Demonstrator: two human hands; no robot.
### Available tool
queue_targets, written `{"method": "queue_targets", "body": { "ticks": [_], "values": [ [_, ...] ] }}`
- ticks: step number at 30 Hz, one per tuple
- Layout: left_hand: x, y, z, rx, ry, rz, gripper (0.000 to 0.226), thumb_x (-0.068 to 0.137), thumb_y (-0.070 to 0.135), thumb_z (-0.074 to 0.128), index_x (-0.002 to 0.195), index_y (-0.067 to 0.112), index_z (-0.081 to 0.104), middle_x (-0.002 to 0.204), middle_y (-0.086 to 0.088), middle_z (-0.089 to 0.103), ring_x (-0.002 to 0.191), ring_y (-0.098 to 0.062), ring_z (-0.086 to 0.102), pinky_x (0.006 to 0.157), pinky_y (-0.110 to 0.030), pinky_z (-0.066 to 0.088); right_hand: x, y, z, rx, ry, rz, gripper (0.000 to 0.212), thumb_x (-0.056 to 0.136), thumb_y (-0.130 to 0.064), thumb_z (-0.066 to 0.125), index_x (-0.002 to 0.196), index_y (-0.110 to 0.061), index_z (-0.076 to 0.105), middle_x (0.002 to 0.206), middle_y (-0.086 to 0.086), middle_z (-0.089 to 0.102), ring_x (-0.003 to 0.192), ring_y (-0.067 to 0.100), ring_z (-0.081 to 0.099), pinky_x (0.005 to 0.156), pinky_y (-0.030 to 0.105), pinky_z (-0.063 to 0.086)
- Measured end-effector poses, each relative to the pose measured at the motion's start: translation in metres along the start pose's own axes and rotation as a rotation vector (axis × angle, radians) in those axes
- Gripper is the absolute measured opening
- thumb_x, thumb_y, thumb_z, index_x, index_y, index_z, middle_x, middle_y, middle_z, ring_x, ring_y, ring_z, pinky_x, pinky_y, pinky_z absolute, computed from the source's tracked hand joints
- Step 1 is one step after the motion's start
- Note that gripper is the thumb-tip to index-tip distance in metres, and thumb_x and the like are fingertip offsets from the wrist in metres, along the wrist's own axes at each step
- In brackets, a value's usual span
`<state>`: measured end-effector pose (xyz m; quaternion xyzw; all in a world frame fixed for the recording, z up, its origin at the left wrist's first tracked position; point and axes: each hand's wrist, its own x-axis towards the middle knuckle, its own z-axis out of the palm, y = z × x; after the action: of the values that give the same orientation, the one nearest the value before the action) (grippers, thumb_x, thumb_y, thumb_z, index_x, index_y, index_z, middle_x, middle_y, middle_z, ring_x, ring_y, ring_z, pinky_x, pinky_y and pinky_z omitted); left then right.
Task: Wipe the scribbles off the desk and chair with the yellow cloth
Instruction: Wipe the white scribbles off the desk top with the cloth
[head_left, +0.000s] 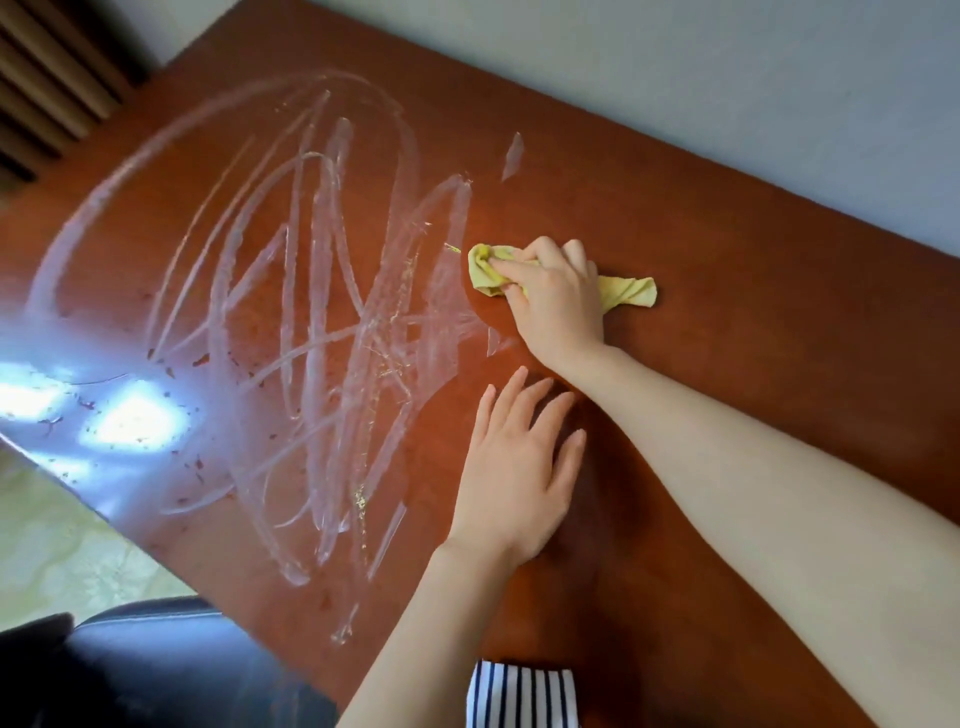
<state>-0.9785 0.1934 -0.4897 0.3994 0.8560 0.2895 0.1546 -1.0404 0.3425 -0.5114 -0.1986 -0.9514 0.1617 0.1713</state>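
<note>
Your right hand (558, 296) is clenched round the yellow cloth (631, 293), bunching it and pressing it down on the worktop (753, 374); one crumpled end pokes out to the left under your fingertips and the other trails out to the right of your wrist; the cloth sits about mid-depth on the worktop, right at the right-hand edge of the scribbles (322, 322). Your left hand (519, 467) grasps nothing; it lies flat and released on the wood, nearer to you than the cloth, fingers spread and pointing away, seemingly bracing you. As for progress, you look to be early in the job; the wood to the right of the cloth shows bare and free of marks, but nearly the whole tangle of pale loops and zigzags is there to the left, running from the far side to the near edge; a short stray stroke (511, 156) lies beyond the cloth, and a couple of faint dashes sit just near of it. The glare at the left edge hides some of the surface, so you cannot judge that patch. The dark chair (156, 665) shows only at the near left corner; whether it carries marks you cannot tell from here, and it looks untouched; so most of the worktop and all of the chair are left to do.
</note>
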Motion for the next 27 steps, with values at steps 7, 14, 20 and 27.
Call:
{"method": "queue_targets", "body": {
  "ticks": [7,14,20,27],
  "values": [
    [-0.093,-0.022,-0.017,-0.028,0.157,-0.091,0.035,0.098,0.032,0.037,0.119,0.021,0.063,0.126,0.007,0.058,0.13,-0.015,0.041,0.112,-0.045,0.031,-0.051,-0.055,0.012,0.042,-0.026,-0.096,0.033,0.08,-0.008,0.071,0.111,-0.022,0.072,0.094,0.006,0.064,0.083,0.032,0.051,0.067,0.042,0.048],
    [-0.204,-0.056,-0.028,0.027,0.342,-0.386,0.078,0.073,0.03,0.08,0.139,0.017,0.041,0.147,-0.004,0.031,0.134,-0.023,0.028,0.109,-0.046,0.031,-0.138,-0.109,0.007,0.097,-0.079,-0.194,0.038,0.075,-0.006,0.074,0.109,-0.024,0.072,0.088,0.003,0.062,0.077,0.031,0.051,0.064,0.04,0.048],
    [-0.241,-0.079,-0.041,0.065,0.175,-0.554,0.128,0.063,0.077,0.06,0.151,0.01,-0.003,0.157,-0.018,-0.005,0.145,-0.021,-0.01,0.113,-0.05,0.009,-0.215,-0.139,0.003,0.107,-0.089,-0.26,0.04,0.075,-0.004,0.072,0.109,-0.024,0.072,0.087,0.001,0.063,0.077,0.025,0.046,0.061,0.039,0.048],
    [-0.227,-0.088,-0.076,0.034,0.032,-0.456,0.129,0.073,0.053,0.074,0.145,0.006,-0.022,0.147,-0.007,-0.035,0.14,-0.018,-0.029,0.117,-0.036,-0.008,-0.269,-0.146,-0.012,0.113,-0.106,-0.291,0.036,0.078,-0.008,0.059,0.107,-0.025,0.073,0.087,-0.001,0.064,0.076,0.025,0.052,0.063,0.04,0.053]
  ]
}}
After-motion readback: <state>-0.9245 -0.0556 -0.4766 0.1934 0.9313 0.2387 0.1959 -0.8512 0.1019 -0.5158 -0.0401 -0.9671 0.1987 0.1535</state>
